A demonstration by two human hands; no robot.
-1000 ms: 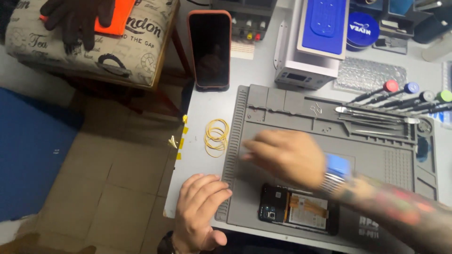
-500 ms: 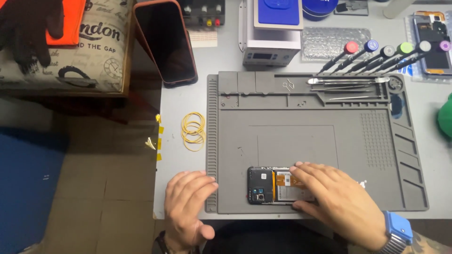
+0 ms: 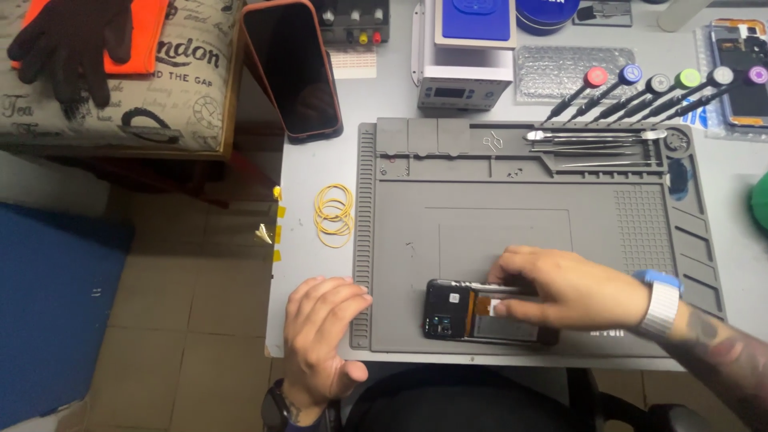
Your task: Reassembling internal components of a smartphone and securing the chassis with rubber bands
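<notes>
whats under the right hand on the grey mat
An opened phone with its back off lies flat on the grey mat; the right hand rests on it. Its camera end and orange inner parts show; the hand covers its right end.

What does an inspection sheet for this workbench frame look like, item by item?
Surface: grey table with a grey repair mat on it.
Job's things: opened phone, back cover off, lying on the mat's near edge.
Clutter: rubber bands, black phone in red case, row of screwdrivers, tweezers, small white device.
Grippers: right hand rests on the opened phone; left hand lies flat at the mat's corner, holding nothing.
Cables: nothing seen.
Surroundings: printed stool with black glove, tiled floor.
</notes>
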